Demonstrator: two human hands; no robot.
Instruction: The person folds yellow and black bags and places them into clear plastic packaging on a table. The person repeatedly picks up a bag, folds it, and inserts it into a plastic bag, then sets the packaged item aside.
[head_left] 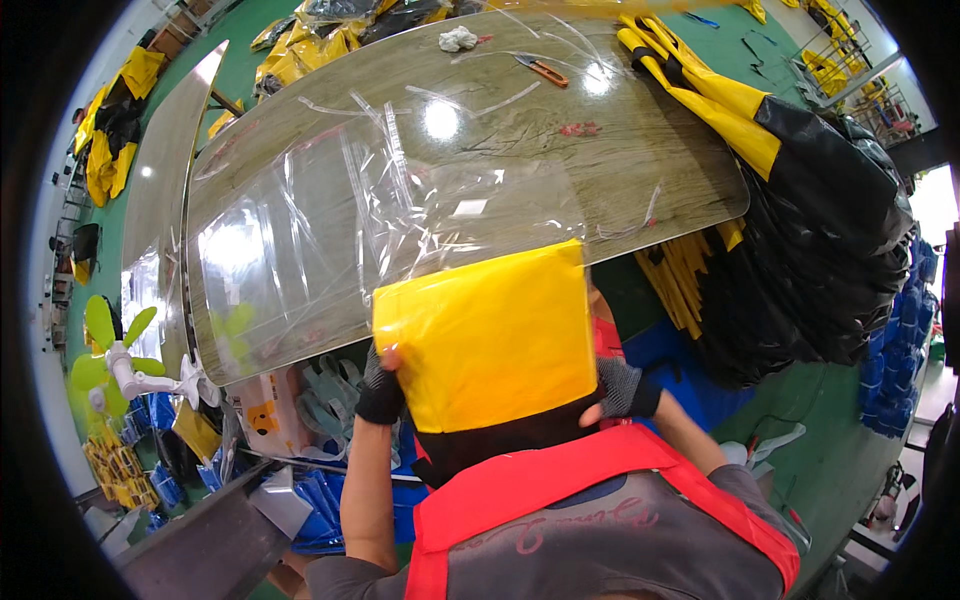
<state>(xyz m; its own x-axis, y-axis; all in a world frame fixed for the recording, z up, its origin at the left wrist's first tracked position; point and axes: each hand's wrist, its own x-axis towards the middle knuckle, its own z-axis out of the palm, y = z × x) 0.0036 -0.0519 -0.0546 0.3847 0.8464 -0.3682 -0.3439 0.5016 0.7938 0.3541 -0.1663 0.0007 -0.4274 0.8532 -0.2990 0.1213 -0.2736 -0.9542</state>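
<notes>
A flat, folded yellow-and-black fabric piece is held up in front of my body, at the table's near edge. Clear plastic film seems to cover its yellow face, though I cannot tell whether it is fully inside a bag. My left hand, in a dark fingerless glove, grips its left edge with the thumb on the front. On the lower right edge my right hand, gloved likewise, closes around it. The other fingers are hidden behind. Clear plastic bags lie spread on the table just beyond and to the left.
Orange-handled snips and a white crumpled wad lie at the far side of the wood-patterned table. Large black-and-yellow fabric pieces hang over its right end. A green-bladed fan stands at the left corner.
</notes>
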